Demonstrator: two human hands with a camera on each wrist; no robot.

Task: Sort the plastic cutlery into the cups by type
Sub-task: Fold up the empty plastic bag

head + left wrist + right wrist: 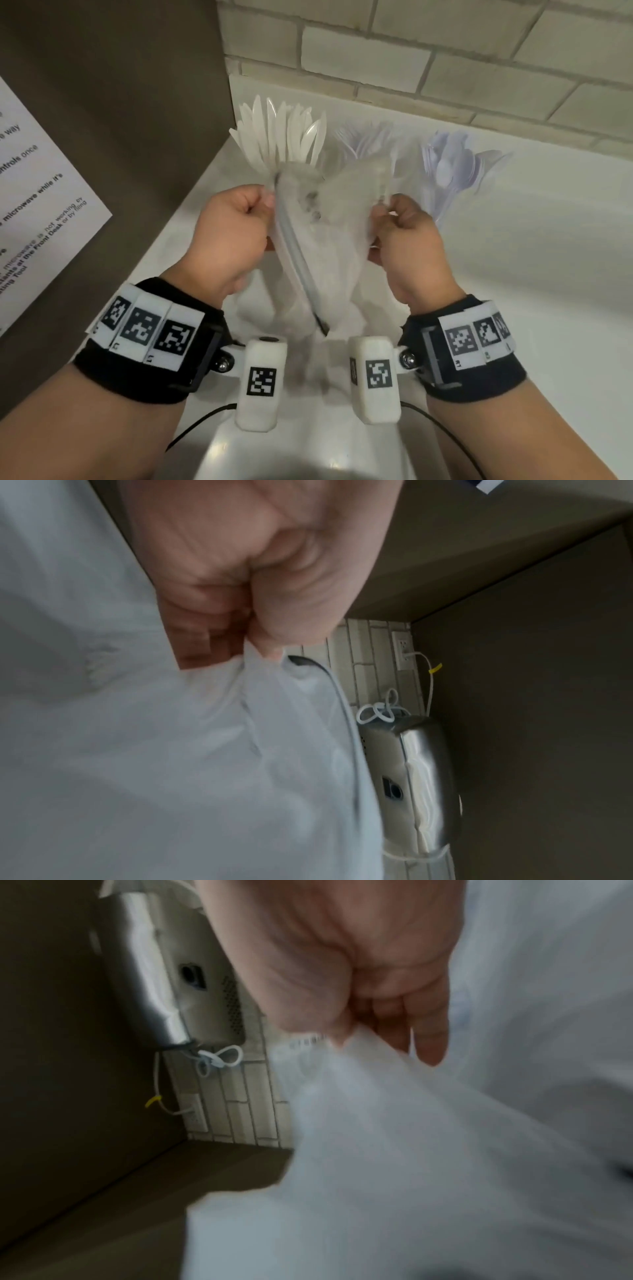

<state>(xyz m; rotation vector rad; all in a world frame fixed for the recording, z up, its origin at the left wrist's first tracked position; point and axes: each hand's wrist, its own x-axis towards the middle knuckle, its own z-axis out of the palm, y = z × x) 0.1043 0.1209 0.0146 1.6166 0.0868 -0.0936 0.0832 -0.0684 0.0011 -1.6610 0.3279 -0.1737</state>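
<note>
Both hands hold a clear plastic zip bag (322,246) up over the white counter. My left hand (236,226) pinches its left top corner (270,656) between thumb and curled fingers. My right hand (400,233) pinches the right edge (346,1042). Behind the bag, a bunch of white plastic knives (281,133) fans out of a cup at the back left. A second clear cup of cutlery (366,140) shows dimly through the bag; its type is unclear. White spoons (452,168) stand in a cup at the back right. The cups themselves are mostly hidden.
A brown cabinet side (113,102) with a printed notice (37,198) stands close on the left. A tiled wall (445,58) backs the counter (548,274). The wrist views show a steel napkin dispenser (421,777), a coiled white cable (380,710) and a wall outlet (402,647).
</note>
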